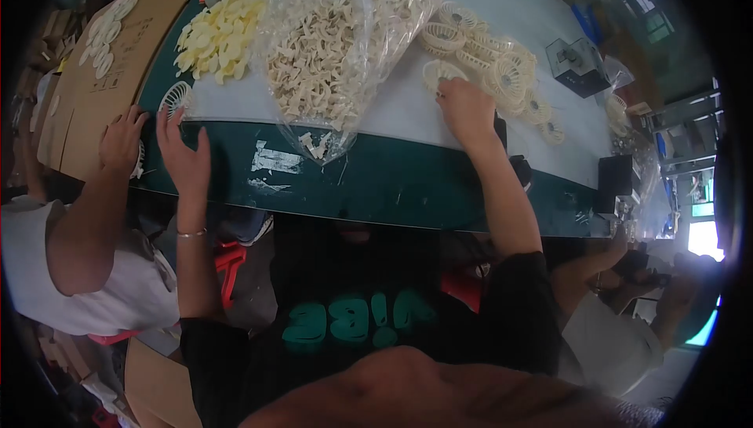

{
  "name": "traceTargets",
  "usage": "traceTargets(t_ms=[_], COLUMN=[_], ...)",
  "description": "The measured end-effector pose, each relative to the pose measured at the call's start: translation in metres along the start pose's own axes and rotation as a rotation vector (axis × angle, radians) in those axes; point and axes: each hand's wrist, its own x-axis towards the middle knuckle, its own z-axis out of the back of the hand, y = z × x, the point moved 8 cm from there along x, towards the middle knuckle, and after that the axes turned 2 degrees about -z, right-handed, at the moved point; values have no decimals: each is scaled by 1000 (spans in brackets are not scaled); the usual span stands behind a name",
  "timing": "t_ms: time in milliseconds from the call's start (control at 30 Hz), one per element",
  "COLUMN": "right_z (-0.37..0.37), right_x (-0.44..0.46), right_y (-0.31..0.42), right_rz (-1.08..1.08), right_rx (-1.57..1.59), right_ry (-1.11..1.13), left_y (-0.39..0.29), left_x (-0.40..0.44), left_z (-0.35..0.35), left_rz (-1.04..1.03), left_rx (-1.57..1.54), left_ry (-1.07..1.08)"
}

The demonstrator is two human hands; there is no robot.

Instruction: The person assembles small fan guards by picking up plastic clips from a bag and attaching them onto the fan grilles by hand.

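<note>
My left hand (185, 157) is open, fingers stretched and thumb apart, at the table's near edge. Its fingertips are at the lower rim of a white oval slotted plastic piece (176, 97); I cannot tell whether they touch it. On the right, my right hand (468, 110) is closed, thumb and fingers pinching the near edge of a cream oval slotted plastic piece (444, 73). Just beyond it lies a pile of similar cream slotted pieces (506, 75). Between my hands, a clear plastic bag (345, 59) lies open, full of small curved cream parts.
Yellow oval pieces (220, 34) are heaped left of the bag. A cardboard sheet (86, 107) at far left bears white ovals, with a co-worker's hand (121, 139) beside it. Dark boxes (579, 67) stand on the right. Another person (612, 326) sits at right.
</note>
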Motion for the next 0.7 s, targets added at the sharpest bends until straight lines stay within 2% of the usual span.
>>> traceTargets(t_ms=[67, 133, 167, 200, 233, 300, 367, 433, 467, 533, 600, 667, 700], right_z=[27, 62, 71, 78, 81, 78, 80, 88, 87, 75, 60, 62, 64], right_x=[-44, -84, -97, -114, -128, -142, -155, -156, -163, -182, -191, -192, -190], right_y=[23, 57, 66, 82, 95, 106, 117, 124, 130, 143, 152, 151, 151], right_rz=[132, 414, 423, 546, 671, 752, 821, 693, 696, 725, 749, 754, 755], right_rx=[244, 426, 434, 481, 527, 535, 537, 323, 326, 258, 279, 437, 439], right_ry=[-63, -119, -109, -58, -9, -13, -22, -159, -160, -142, -157, -240, -239], left_y=[-53, -101, -126, -152, -161, -189, -187, -188, -193, -190, -192, -190, -184], left_x=[-21, -62, -76, -90, -95, -112, -126, -129, -133, -135, -140, -138, -134], left_z=[2, -20, -25, -24, -25, -31, -39, -37, -36, -31, -29, -25, -20], left_rz=[99, 515, 732, 954, 969, 960, 984, 1034, 1035, 1010, 1003, 993, 1030], left_rx=[-434, -1177, -1382, -1577, -1568, -1750, -1697, -1725, -1722, -1722, -1703, -1687, -1660], left_ry=[189, 485, 686, 885, 874, 1010, 916, 759, 755, 541, 536, 533, 478])
